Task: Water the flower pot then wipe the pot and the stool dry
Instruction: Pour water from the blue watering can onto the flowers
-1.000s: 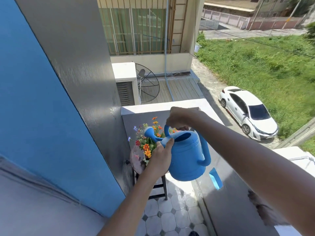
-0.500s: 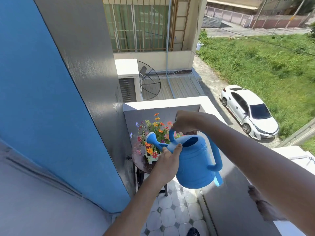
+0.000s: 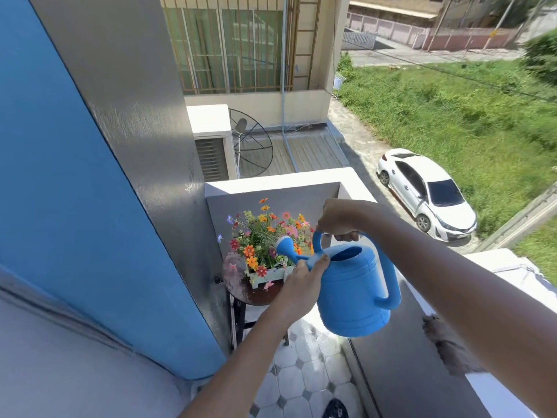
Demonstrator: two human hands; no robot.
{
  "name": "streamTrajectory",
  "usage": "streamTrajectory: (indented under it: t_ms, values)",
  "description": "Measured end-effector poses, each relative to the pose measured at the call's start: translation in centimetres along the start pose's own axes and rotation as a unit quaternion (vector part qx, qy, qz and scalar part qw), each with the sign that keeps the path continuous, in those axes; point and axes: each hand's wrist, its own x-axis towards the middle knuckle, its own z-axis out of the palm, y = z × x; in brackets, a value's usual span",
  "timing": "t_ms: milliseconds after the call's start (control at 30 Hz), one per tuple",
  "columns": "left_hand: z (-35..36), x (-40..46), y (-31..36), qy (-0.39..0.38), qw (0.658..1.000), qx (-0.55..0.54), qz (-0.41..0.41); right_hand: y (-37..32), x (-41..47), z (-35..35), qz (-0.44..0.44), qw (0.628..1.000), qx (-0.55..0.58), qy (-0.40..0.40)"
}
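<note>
Both forearms are bare from elbow to wrist, no sleeve showing. The left hand (image 3: 303, 285) and right hand (image 3: 339, 220) wear no gloves.

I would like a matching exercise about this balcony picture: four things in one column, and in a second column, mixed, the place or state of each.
Things:
1. watering can
2. flower pot
3. right hand
4. white car

Places or states:
A. stands on the round stool
B. parked below, beside the grass
C. grips the top handle
D. held in the air, spout toward the flowers

Pairs: 1-D, 2-A, 3-C, 4-B
</note>
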Motion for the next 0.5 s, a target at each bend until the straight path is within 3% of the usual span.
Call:
streamTrajectory:
  t_ms: [500]
  values:
    - [3.9, 1.5, 0.4, -0.039, 0.999, -0.022, 0.031, 4.5, -0.9, -0.4, 0.058, 0.998, 0.009, -0.01]
